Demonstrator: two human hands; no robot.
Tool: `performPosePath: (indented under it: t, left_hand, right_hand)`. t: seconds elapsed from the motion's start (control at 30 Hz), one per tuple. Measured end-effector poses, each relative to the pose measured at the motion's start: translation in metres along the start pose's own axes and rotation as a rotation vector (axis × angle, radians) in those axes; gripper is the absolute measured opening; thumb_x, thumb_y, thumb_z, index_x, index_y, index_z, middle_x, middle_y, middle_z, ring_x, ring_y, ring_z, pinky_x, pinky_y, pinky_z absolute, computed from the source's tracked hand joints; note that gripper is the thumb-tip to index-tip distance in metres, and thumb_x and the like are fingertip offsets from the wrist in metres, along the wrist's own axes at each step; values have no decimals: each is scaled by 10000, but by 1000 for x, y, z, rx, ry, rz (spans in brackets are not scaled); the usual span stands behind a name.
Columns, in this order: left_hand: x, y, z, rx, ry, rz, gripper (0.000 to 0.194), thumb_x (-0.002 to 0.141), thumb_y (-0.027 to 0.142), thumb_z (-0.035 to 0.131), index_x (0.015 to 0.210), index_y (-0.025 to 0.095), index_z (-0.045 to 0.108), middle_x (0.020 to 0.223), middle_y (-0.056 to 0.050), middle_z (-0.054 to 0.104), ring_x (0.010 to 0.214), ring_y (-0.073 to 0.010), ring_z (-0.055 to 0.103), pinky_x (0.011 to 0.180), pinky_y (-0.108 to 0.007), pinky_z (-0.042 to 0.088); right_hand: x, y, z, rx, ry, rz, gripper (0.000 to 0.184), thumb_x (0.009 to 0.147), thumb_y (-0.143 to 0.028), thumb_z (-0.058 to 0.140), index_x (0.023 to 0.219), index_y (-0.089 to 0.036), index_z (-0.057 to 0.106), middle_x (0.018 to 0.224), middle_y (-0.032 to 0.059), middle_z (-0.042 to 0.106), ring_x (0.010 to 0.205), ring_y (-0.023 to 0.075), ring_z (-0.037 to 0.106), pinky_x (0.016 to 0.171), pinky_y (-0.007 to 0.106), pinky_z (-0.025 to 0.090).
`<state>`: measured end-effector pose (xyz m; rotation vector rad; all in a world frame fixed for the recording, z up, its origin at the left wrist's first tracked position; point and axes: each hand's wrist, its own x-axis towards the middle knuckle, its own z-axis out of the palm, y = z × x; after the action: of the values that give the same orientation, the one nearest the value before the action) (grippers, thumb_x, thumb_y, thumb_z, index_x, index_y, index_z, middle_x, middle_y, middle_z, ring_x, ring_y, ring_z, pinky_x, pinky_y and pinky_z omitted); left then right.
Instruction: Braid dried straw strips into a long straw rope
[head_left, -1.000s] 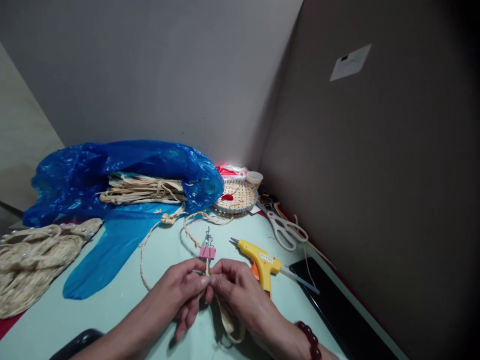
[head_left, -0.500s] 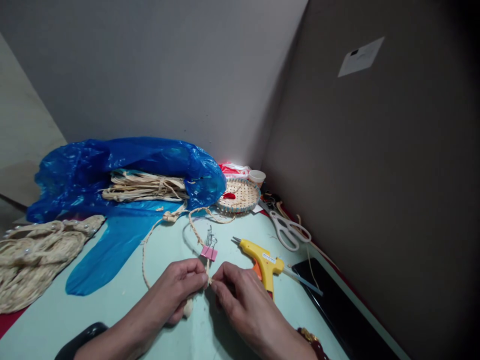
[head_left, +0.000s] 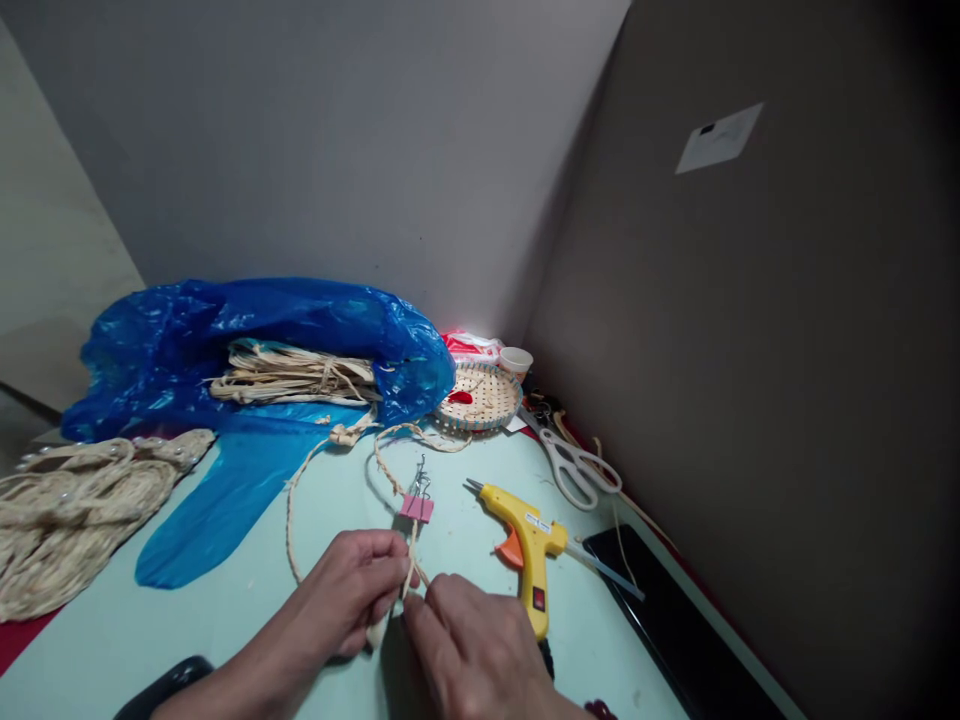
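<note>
A: so how's it set up?

B: left hand is pinching the raffia strands just below the pink binder clip, right hand curled up against them, can't tell if it's gripping. I'd keep tension even, strands flat

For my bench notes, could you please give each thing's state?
Left hand: pinching the cord
Right hand: curled, grip unclear
Pink clip: clamped on the cord
Blue bag: open
Fibre bundle: tied
Glue gun: lying flat, stick inserted
Black device: dark
Scissors: open or shut unclear
Cup: upright
</note>
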<state>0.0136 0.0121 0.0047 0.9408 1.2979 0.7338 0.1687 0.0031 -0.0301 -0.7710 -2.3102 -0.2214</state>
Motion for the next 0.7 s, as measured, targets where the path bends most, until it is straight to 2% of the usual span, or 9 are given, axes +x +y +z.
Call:
performPosePath:
  t: [0.07, 0.13, 0.2, 0.27, 0.33, 0.4, 0.5, 0.6, 0.7]
  left_hand:
    - [-4, 2, 0, -17, -4, -11, 188, 694, 357, 604, 676, 181, 540, 445, 137, 283, 413, -38, 103, 365, -171, 50]
    - [-5, 2, 0, -16, 1, -1, 212, 695, 374, 624, 689, 182, 537, 455, 137, 270, 429, -45, 100, 380, -183, 38]
    - [-5, 0, -1, -33, 1, 8, 246, 707, 400, 631, 684, 186, 514, 460, 135, 271, 435, -45, 103, 393, -191, 33]
    - [-4, -2, -1, -57, -8, 10, 274, 719, 426, 634, 687, 184, 509, 463, 137, 265, 440, -46, 99, 399, -193, 31]
    - [-3, -3, -2, -73, -16, 16, 289, 719, 437, 645, 685, 186, 506, 455, 142, 254, 440, -47, 91, 398, -193, 36]
    - [-2, -3, -2, -60, -33, 30, 295, 721, 447, 641, 680, 183, 517, 438, 142, 266, 425, -45, 95, 394, -198, 42]
    - [1, -6, -4, 44, -57, 56, 306, 759, 460, 587, 680, 166, 557, 429, 123, 322, 385, -43, 134, 387, -213, 67]
    - [3, -13, -6, 260, -13, 161, 303, 809, 434, 520, 685, 162, 568, 462, 95, 371, 416, -73, 271, 420, -215, 188]
    - [1, -17, -5, 539, 120, 293, 322, 837, 422, 468, 606, 199, 454, 530, 71, 375, 536, -116, 364, 510, -235, 266]
  right_hand:
    - [0, 1, 1, 7, -16, -121, 214, 849, -42, 388, 814, -156, 566, 627, 18, 515, 509, 151, 457, 433, 292, 214]
    - [6, 4, -4, 98, -20, -112, 172, 856, -111, 444, 750, -159, 570, 618, 18, 530, 517, 149, 466, 441, 284, 251]
    - [15, 10, -14, 245, -15, 65, 171, 869, -232, 493, 742, -171, 591, 649, 25, 569, 580, 160, 511, 507, 276, 333]
    - [24, 15, -22, 374, -39, 329, 142, 875, -272, 523, 902, -180, 628, 814, 49, 640, 758, 188, 579, 670, 299, 412]
    - [29, 20, -27, 550, -161, 549, 196, 900, -297, 524, 1047, -201, 611, 894, 44, 665, 835, 186, 601, 745, 302, 427]
    - [31, 22, -26, 799, -362, 665, 222, 945, -347, 458, 1030, -204, 605, 779, 9, 666, 701, 147, 612, 670, 257, 433]
    - [30, 22, -20, 946, -486, 702, 267, 970, -333, 398, 877, -190, 605, 691, -18, 637, 593, 108, 571, 601, 217, 403]
    - [30, 23, -14, 832, -426, 691, 255, 939, -256, 443, 764, -177, 611, 703, -12, 627, 684, 116, 554, 636, 214, 377]
    - [30, 24, -11, 817, -393, 694, 246, 898, -217, 476, 725, -167, 643, 643, -19, 588, 635, 106, 506, 598, 209, 350]
